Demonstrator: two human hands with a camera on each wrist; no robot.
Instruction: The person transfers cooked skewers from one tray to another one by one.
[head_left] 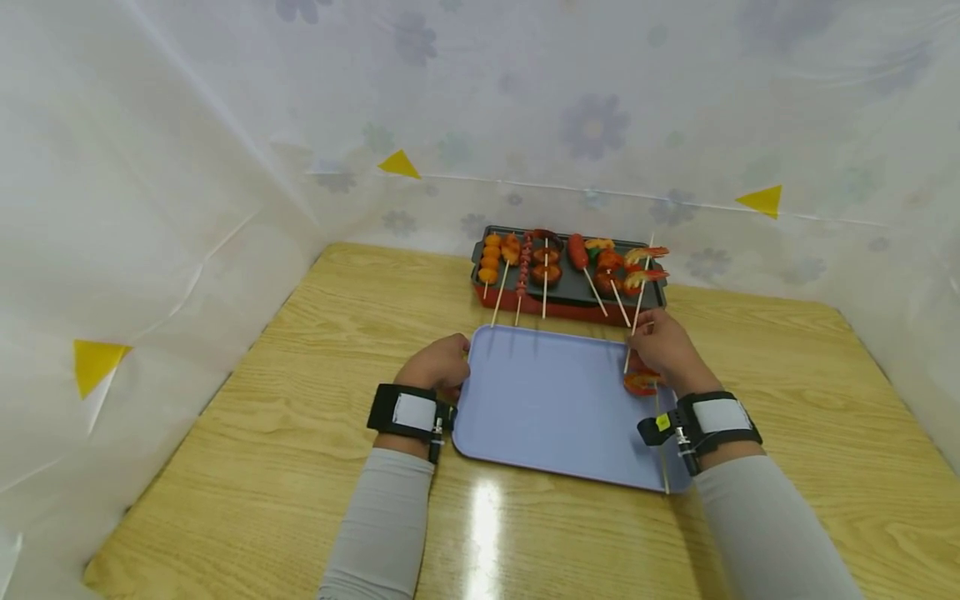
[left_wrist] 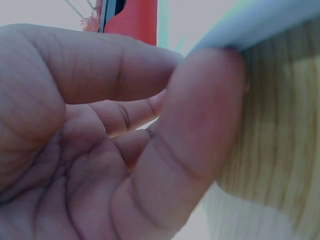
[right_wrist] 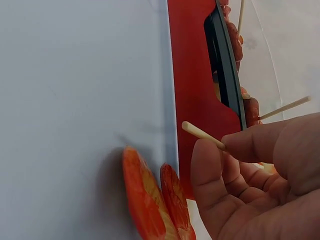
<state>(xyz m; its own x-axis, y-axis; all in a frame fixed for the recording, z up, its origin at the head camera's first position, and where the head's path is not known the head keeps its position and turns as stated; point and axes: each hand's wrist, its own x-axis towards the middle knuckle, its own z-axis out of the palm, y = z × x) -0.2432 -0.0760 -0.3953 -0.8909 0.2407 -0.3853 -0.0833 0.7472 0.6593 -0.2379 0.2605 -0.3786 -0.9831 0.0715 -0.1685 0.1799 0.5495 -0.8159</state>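
My left hand [head_left: 437, 365] grips the left edge of a pale lavender tray [head_left: 551, 396]; in the left wrist view its thumb and index finger pinch the rim. My right hand [head_left: 670, 348], over the tray's far right corner, pinches the wooden stick of a shrimp skewer [head_left: 643, 278] between thumb and forefinger. The blunt stick end [right_wrist: 200, 133] pokes out past the fingertips in the right wrist view. That skewer's shrimps are at the grill's right end; whether they touch it I cannot tell. Another shrimp skewer [head_left: 642, 384] lies along the tray's right side, partly covered by my right wrist.
Behind the tray stands a red grill with a dark top [head_left: 573, 292]. Several skewers lie across it, including orange balls [head_left: 490, 258], a sausage [head_left: 577, 250] and round brown slices [head_left: 546, 273], their sticks pointing towards me. A flowered curtain [head_left: 592, 125] hangs behind the wooden table [head_left: 300, 433].
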